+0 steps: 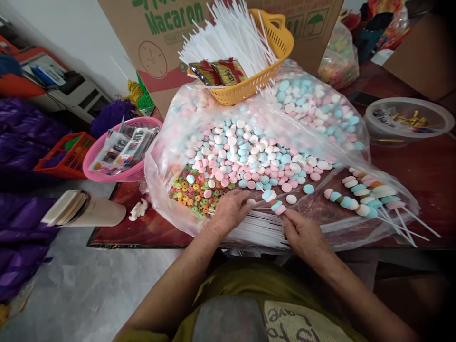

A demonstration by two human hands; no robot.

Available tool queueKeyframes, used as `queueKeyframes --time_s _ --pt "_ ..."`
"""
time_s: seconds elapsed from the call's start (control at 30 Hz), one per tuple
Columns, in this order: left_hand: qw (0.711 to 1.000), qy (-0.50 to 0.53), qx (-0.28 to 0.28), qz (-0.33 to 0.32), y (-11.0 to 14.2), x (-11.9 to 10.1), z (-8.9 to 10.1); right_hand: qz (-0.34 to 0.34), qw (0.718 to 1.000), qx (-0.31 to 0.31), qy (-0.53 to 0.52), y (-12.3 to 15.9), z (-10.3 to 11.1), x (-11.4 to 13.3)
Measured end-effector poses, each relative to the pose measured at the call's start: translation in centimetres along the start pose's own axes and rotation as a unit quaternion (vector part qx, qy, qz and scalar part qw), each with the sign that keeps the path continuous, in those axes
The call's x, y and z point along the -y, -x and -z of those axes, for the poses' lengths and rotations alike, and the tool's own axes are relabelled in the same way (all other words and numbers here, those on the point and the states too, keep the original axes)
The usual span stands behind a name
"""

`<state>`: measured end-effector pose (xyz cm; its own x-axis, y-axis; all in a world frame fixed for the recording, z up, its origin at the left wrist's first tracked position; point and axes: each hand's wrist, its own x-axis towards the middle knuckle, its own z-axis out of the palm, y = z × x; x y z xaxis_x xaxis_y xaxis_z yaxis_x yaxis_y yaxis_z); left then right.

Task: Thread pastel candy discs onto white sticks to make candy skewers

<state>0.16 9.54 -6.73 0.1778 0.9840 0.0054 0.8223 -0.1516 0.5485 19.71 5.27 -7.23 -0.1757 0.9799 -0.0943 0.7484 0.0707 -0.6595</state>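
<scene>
My right hand (303, 233) is closed round the lower end of a candy skewer (275, 203), a white stick threaded with pink, white and blue marshmallow discs and a coloured ring. Just left of it, my left hand (230, 209) pinches a white marshmallow (251, 203) between thumb and fingertips. Beyond both hands spreads a heap of pastel marshmallows (245, 152) on an opened plastic bag (160, 199). Small coloured candy rings (199, 192) lie beside my left wrist. Under my hands is a bundle of white sticks (260, 230). Several filled skewers (351, 203) rest at the right.
A yellow basket (245, 90) of white sticks stands behind the heap, before a cardboard box (160, 57). At left are a pink basket (121, 176) of packets and a beige cylindrical container (107, 208). A clear tub (409, 116) of gold ties stands at right.
</scene>
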Motion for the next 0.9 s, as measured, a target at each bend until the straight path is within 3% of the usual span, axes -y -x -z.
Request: queueKeyframes --time_s 0.1,0.23,0.37,0.5,0.6,0.67,0.8,0.9 --pt "0.998 -0.005 -0.029 0.058 -1.4 0.2 0.6 0.005 1.000 0.005 0.016 0.4 -0.5 -0.6" --pt "0.997 -0.032 0.011 0.069 -2.8 0.3 0.2 0.012 0.998 0.011 0.053 0.8 -1.0 -0.6" --pt "0.998 -0.020 -0.008 0.066 -1.6 0.9 -0.1 0.020 0.996 0.014 0.083 1.2 -0.4 -0.6" --pt "0.994 0.051 -0.051 0.080 0.4 2.5 1.8 0.017 0.997 0.026 0.072 1.4 -0.1 -0.8" --pt "0.996 0.015 -0.017 0.089 0.6 2.5 2.6 0.028 0.997 0.030 0.064 1.2 -0.6 -0.3" --pt "0.995 -0.033 0.012 0.092 0.3 1.8 2.2 0.039 0.997 0.041 0.061 1.1 -0.9 0.3" --pt "0.995 -0.040 0.001 0.094 0.2 0.9 0.8 0.038 0.995 0.052 0.080 1.4 -1.2 1.0" --pt "0.995 0.020 -0.015 0.101 1.1 0.8 0.9 0.039 0.993 0.049 0.103 1.8 -1.0 1.1"
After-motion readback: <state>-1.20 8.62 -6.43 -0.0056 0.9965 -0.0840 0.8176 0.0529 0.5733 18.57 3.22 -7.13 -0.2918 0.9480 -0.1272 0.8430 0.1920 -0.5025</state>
